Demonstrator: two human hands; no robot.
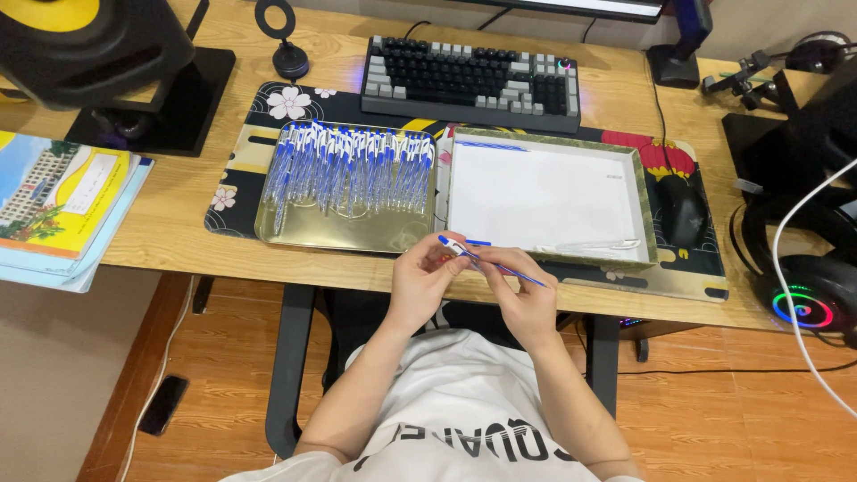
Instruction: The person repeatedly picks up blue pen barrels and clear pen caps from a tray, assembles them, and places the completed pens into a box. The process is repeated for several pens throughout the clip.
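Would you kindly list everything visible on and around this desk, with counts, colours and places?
Pens: many, blue and clear, heaped in the tray.
Metal tray: one, gold, desk centre-left.
Box: one, white inside, green rim, right of the tray; a few pen parts inside.
Keyboard: one, black and grey, behind the tray.
Mouse: one, black, right of the box.
Desk mat: one, dark, floral, under them.
Books: a stack, yellow and blue, far left.
Headset: one, black, glowing ring, far right.
Speaker: one, black, rear left.
Pen: one, blue, held in both hands.
Left hand: grips the pen's cap end.
Right hand: holds its thin end.
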